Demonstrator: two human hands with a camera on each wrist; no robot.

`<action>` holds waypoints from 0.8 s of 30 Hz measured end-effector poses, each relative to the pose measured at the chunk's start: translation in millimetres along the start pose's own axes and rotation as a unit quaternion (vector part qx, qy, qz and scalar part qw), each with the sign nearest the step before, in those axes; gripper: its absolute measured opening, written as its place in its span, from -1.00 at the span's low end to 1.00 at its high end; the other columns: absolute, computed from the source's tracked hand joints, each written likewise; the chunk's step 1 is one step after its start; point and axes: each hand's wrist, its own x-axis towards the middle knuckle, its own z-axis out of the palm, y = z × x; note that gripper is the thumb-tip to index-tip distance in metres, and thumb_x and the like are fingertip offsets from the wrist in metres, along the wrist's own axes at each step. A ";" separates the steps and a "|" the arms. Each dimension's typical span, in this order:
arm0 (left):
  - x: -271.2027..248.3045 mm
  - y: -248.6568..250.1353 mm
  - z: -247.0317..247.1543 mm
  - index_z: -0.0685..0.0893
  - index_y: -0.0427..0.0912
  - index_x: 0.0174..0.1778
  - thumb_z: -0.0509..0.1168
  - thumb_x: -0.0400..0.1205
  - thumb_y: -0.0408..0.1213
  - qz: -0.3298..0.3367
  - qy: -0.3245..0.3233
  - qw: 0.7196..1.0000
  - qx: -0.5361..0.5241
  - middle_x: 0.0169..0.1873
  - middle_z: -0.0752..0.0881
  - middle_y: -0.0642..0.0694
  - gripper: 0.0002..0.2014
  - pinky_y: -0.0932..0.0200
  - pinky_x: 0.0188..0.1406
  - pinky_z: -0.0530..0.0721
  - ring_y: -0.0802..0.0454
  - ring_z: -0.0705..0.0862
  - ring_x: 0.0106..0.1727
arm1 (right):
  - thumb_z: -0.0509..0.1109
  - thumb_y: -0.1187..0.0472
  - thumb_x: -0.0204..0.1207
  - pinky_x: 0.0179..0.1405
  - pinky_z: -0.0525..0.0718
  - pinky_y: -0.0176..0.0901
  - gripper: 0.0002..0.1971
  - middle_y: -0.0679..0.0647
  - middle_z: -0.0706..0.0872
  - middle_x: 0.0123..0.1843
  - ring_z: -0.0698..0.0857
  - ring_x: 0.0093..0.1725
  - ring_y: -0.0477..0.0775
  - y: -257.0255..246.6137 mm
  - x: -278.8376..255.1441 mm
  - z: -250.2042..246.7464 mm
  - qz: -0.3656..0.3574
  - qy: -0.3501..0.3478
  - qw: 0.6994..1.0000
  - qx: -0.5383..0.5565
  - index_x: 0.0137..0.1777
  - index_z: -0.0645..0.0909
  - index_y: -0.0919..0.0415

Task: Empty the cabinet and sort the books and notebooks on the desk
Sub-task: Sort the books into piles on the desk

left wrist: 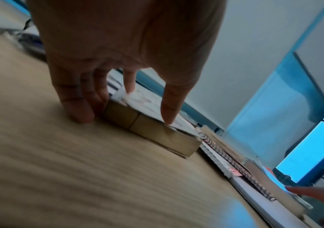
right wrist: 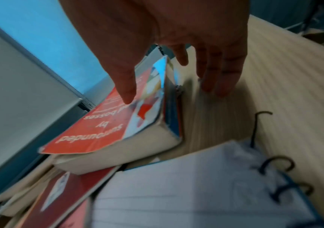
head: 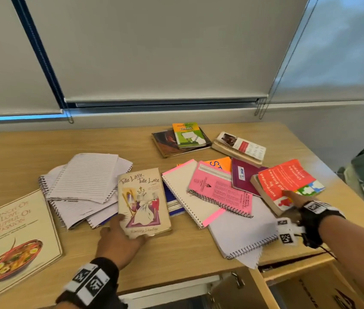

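The cream paperback with the illustrated cover and brown page edges lies near the front middle of the pale wooden desk, partly over the loose spiral notebooks with lined white pages. Its near left corner is taken by the left hand: in the left wrist view the fingers are curled against the spine corner and the thumb is set down on the cover edge. The thick red-orange paperback rests at the right, tilted up on a maroon notebook. Over it the right hand is spread, fingers straight and parted, the thumb close to the cover; contact cannot be told. Sorting is judged to be in hand, books being drawn from the notebooks. Next, both paperbacks would need to be gripped firmly and lifted clear without the loose pages beneath being dragged
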 end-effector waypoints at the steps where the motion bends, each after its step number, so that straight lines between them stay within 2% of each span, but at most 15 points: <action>1: 2.2 1.4 2.9 0.21 0.00 0.57 0.60 0.34 0.08 -0.014 0.008 1.000 -0.009 0.34 0.42 -0.25 -0.03 -0.06 0.30 0.59 -0.19 0.59 0.20 | 0.61 -0.36 0.10 -0.03 0.74 -0.02 -0.24 0.19 0.73 0.12 0.72 -0.17 0.26 0.8 -3.6 2.5 0.023 -0.002 1.000 0.001 0.08 0.55 0.22; 3: 8.6 5.1 8.3 0.14 0.00 0.57 0.63 0.27 0.13 -0.030 0.019 0.999 -0.016 0.34 0.46 -0.24 0.06 -0.10 0.32 0.57 -0.24 0.52 0.31 | 0.61 -0.33 0.15 0.08 0.72 0.21 -0.29 0.25 0.74 -0.05 0.75 -0.14 0.31 -15.7 -38.5 7.8 0.043 -0.017 0.999 0.013 0.09 0.53 0.18; 5: 17.5 9.5 12.3 0.11 -0.01 0.58 0.65 0.20 0.18 -0.049 0.027 0.998 -0.018 0.36 0.51 -0.23 0.15 -0.13 0.32 0.57 -0.25 0.52 0.36 | 0.55 -0.20 0.33 0.17 0.67 0.26 -0.45 0.24 0.71 -0.10 0.73 -0.11 0.29 -28.9 -52.6 14.1 0.042 -0.042 0.997 0.038 0.10 0.52 0.18; 7: 26.7 14.9 13.4 0.11 -0.04 0.57 0.68 0.13 0.18 -0.066 0.024 0.997 -0.024 0.35 0.56 -0.22 0.20 -0.17 0.31 0.60 -0.26 0.57 0.33 | 0.55 -0.08 0.37 0.06 0.69 0.19 -0.51 0.24 0.71 -0.13 0.73 -0.15 0.28 -39.2 -71.3 10.1 0.051 -0.068 0.992 0.097 0.16 0.55 0.21; 8: 30.3 16.0 11.9 0.13 -0.07 0.57 0.70 0.12 0.15 -0.075 0.018 0.997 -0.030 0.34 0.59 -0.21 0.20 -0.18 0.30 0.61 -0.26 0.59 0.31 | 0.55 -0.04 0.36 -0.03 0.68 0.15 -0.51 0.24 0.71 -0.15 0.72 -0.20 0.27 -40.0 -63.8 6.1 0.045 -0.071 0.989 0.123 0.19 0.56 0.19; 10: 35.9 14.4 9.6 0.14 -0.10 0.55 0.71 0.09 0.13 -0.084 0.007 0.996 -0.037 0.34 0.59 -0.21 0.22 -0.21 0.34 0.59 -0.26 0.59 0.33 | 0.57 -0.07 0.23 -0.15 0.72 0.21 -0.46 0.24 0.76 -0.22 0.74 -0.33 0.26 -43.3 -57.6 -14.7 0.036 -0.064 0.987 0.143 0.19 0.61 0.10; 12: 37.0 11.7 9.7 0.15 -0.10 0.54 0.70 0.04 0.18 -0.081 0.006 0.996 -0.031 0.36 0.57 -0.22 0.24 -0.25 0.36 0.57 -0.27 0.55 0.37 | 0.61 -0.07 0.13 -0.26 0.79 0.17 -0.42 0.13 0.82 -0.31 0.80 -0.38 0.19 -43.6 -33.7 -46.7 -0.001 -0.022 0.987 0.162 0.17 0.67 0.10; 14: 34.8 10.4 12.6 0.17 -0.11 0.56 0.69 0.09 0.17 -0.071 0.019 0.997 -0.021 0.39 0.53 -0.24 0.22 -0.25 0.40 0.53 -0.28 0.48 0.43 | 0.69 -0.06 0.05 0.00 0.78 0.23 -0.38 0.18 0.83 -0.14 0.81 -0.18 0.22 -56.2 -49.9 -77.6 -0.025 0.049 0.985 0.164 0.11 0.69 0.19; 16: 27.6 16.6 14.9 0.11 -0.10 0.61 0.67 0.18 0.14 -0.054 0.044 0.997 0.017 0.47 0.40 -0.28 0.20 -0.26 0.46 0.44 -0.30 0.35 0.50 | 0.59 0.10 0.34 0.11 0.73 0.16 -0.59 0.23 0.77 -0.02 0.77 -0.06 0.25 -77.5 -90.1 -98.0 -0.078 0.129 0.981 0.119 0.14 0.67 0.28; 18: 18.4 28.8 15.0 0.01 -0.03 0.66 0.64 0.25 0.11 -0.009 0.080 0.994 0.072 0.55 0.25 -0.29 0.20 -0.31 0.51 0.35 -0.31 0.25 0.56 | 0.47 0.19 0.50 0.06 0.70 0.07 -0.61 0.22 0.73 0.00 0.72 -0.07 0.23 -93.7 -126.7 -107.1 -0.175 0.177 0.968 0.035 0.30 0.61 0.28; 19: 13.7 37.8 14.8 0.00 0.01 0.67 0.62 0.29 0.09 0.035 0.101 0.990 0.095 0.59 0.20 -0.26 0.17 -0.32 0.54 0.30 -0.30 0.21 0.58 | 0.45 0.20 0.52 0.04 0.67 0.04 -0.61 0.18 0.72 0.01 0.70 -0.06 0.21 -103.2 -150.3 -108.9 -0.222 0.170 0.960 -0.017 0.34 0.59 0.23; 21: 4.3 57.1 13.3 0.07 0.08 0.67 0.56 0.38 0.06 0.148 0.126 0.975 0.108 0.64 0.13 -0.16 0.03 -0.30 0.58 0.20 -0.23 0.12 0.62 | 0.44 0.22 0.53 -0.04 0.61 -0.06 -0.63 0.11 0.72 0.03 0.67 -0.09 0.17 -123.8 -192.5 -102.6 -0.331 0.120 0.925 -0.145 0.33 0.60 0.11; 23: -4.2 78.0 6.9 0.18 0.15 0.64 0.50 0.46 0.03 0.267 0.129 0.951 0.088 0.65 0.10 -0.05 -0.12 -0.22 0.61 0.13 -0.11 0.06 0.64 | 0.41 0.22 0.51 -0.08 0.63 -0.08 -0.66 0.12 0.77 0.05 0.69 -0.10 0.17 -144.5 -239.9 -87.0 -0.423 0.046 0.860 -0.281 0.29 0.61 0.01; 24: -7.2 88.0 0.3 0.21 0.18 0.63 0.49 0.48 0.04 0.324 0.132 0.934 0.077 0.64 0.10 0.00 -0.16 -0.18 0.59 0.11 -0.05 0.05 0.63 | 0.40 0.20 0.50 -0.07 0.64 -0.06 -0.65 0.10 0.78 0.06 0.70 -0.08 0.16 -155.2 -265.0 -73.4 -0.469 0.012 0.812 -0.347 0.28 0.61 -0.06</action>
